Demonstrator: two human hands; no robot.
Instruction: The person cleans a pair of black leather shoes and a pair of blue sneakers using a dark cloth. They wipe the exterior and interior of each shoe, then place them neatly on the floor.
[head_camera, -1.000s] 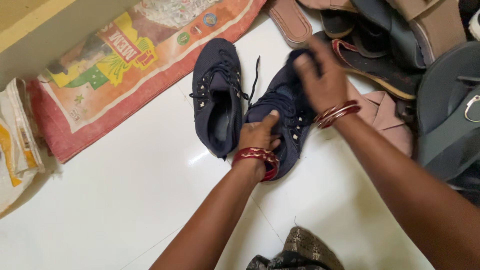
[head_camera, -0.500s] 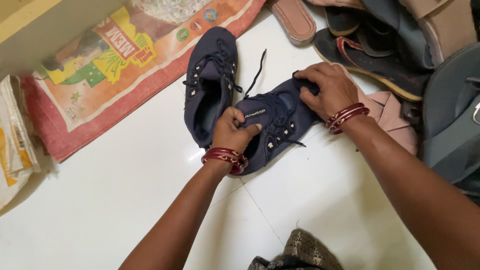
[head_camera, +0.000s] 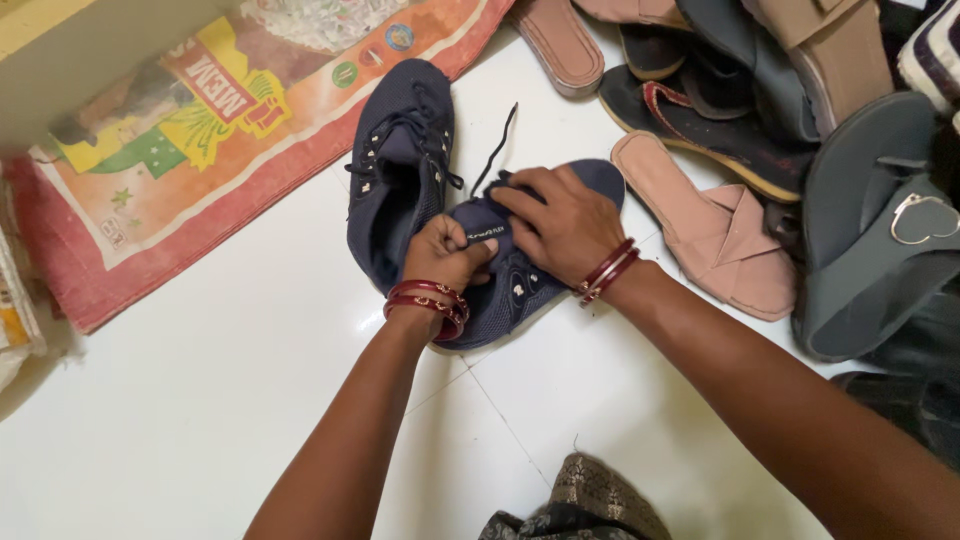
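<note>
Two dark navy lace-up shoes lie side by side on the white tiled floor. My left hand (head_camera: 443, 252) pinches the tongue of the right-hand shoe (head_camera: 520, 285). My right hand (head_camera: 560, 222) rests on that shoe's laces, its fingers closed on them near the middle. The other navy shoe (head_camera: 395, 180) lies untouched just to the left, with one loose black lace (head_camera: 495, 150) trailing on the floor. Both wrists wear red bangles.
A printed woven sack (head_camera: 190, 130) lies flat at the upper left. A pile of sandals and slippers fills the upper right, with a pink sandal (head_camera: 715, 230) closest and a grey one (head_camera: 880, 230) beyond. Patterned dark cloth (head_camera: 585, 505) shows at the bottom edge.
My right hand slid from the shoe's toe back to the laces beside my left hand. The shoe turned a little and the pink sandal came into full view.
</note>
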